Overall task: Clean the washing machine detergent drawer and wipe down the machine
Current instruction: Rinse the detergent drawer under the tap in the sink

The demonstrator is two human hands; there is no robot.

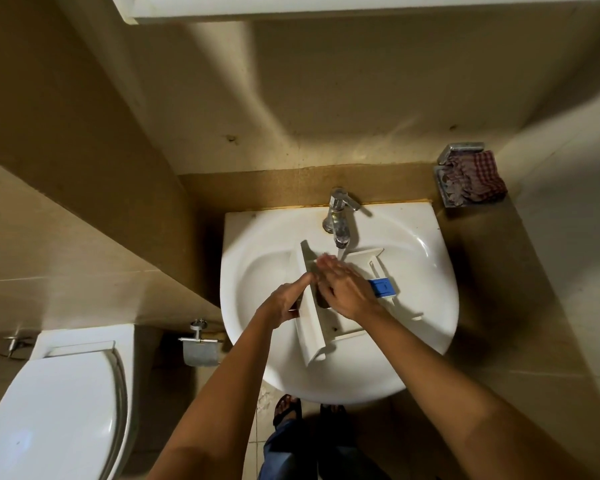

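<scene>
The white detergent drawer (311, 325) lies in the white sink (413, 258) under the chrome tap (340, 220), from which water runs. A blue insert (381, 287) shows at the drawer's right side. My left hand (286, 301) grips the drawer's front panel on its left edge, thumb along the top. With straight, blurred fingers, my right hand (343, 285) presses down inside the drawer just below the water stream. Most of the drawer's compartments are hidden under it.
A red checked cloth (475, 178) fills a metal wall holder at the right. A toilet (52, 407) with its lid down stands at the lower left, beside a toilet-paper holder (200, 348). A white cabinet edge (291, 8) overhangs above. My feet (286, 410) stand below the sink.
</scene>
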